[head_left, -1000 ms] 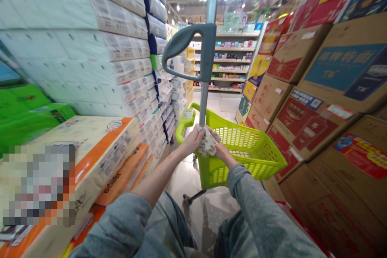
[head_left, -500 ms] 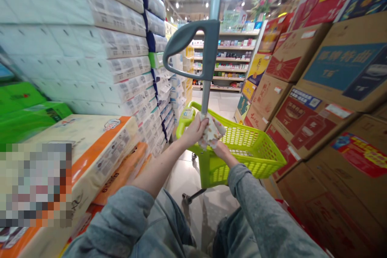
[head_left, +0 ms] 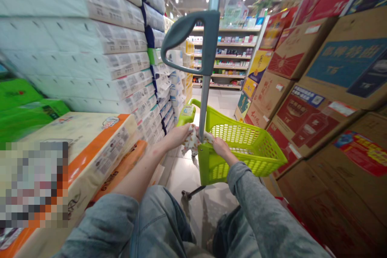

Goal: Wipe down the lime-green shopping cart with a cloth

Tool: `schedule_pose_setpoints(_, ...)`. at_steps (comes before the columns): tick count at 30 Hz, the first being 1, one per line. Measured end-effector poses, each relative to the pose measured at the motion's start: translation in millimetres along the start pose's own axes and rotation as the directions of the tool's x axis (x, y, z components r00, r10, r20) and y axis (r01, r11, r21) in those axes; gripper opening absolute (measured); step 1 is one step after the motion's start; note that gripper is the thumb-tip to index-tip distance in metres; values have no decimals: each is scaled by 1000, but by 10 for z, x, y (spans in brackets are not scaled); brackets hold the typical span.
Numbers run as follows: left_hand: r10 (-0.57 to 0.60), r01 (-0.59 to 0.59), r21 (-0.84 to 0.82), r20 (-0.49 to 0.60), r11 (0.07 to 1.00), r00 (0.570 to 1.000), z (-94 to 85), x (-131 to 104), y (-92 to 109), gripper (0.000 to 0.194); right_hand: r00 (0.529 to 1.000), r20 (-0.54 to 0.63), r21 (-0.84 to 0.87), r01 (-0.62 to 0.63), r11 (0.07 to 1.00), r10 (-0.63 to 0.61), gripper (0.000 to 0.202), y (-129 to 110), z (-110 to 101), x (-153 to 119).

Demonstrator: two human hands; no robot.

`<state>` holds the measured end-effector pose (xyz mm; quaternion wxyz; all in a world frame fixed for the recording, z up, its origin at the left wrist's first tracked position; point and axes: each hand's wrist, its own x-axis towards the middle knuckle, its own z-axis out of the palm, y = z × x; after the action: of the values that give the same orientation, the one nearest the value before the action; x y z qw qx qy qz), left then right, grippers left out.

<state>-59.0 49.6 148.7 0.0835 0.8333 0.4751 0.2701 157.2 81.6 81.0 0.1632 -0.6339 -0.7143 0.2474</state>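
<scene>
A white patterned cloth (head_left: 191,142) passes behind the grey metal pole (head_left: 204,107) of a lime-green shopping cart (head_left: 242,145), low down near the basket. My left hand (head_left: 180,134) pinches one end of the cloth to the left of the pole. On the right side, my right hand (head_left: 221,147) closes on the other end, close to the basket's rim. Above both hands, a dark grey loop handle (head_left: 208,42) is fixed on the pole. My fingertips are partly hidden by the cloth.
Packs of tissue (head_left: 117,44) are stacked high on the left, with an orange and cream pack (head_left: 117,139) nearer. Cardboard cartons (head_left: 335,64) rise on the right. Shelves of small goods (head_left: 229,54) stand ahead past the tiled floor (head_left: 181,175).
My left hand has moved left and slightly down, away from the pole. The bunched cloth is now drawn out to both sides behind the pole. My right hand has barely shifted.
</scene>
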Motion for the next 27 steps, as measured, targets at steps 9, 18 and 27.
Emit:
schedule_pose_setpoints(9, 243, -272, 472, 123, 838, 962, 131, -74, 140, 26, 999, -46, 51, 14, 999, -12, 81, 73, 24, 70)
schedule_pose_setpoints(18, 300, -131, 760, -88, 637, 950, 605, -320, 424, 31, 997, -78, 40, 16, 999, -13, 74, 230, -50, 144)
schedule_pose_setpoints(27, 375, -252, 779, 24, 574, 927, 549, -312, 275, 33, 996, -82, 59, 24, 998, -19, 75, 248, -37, 154)
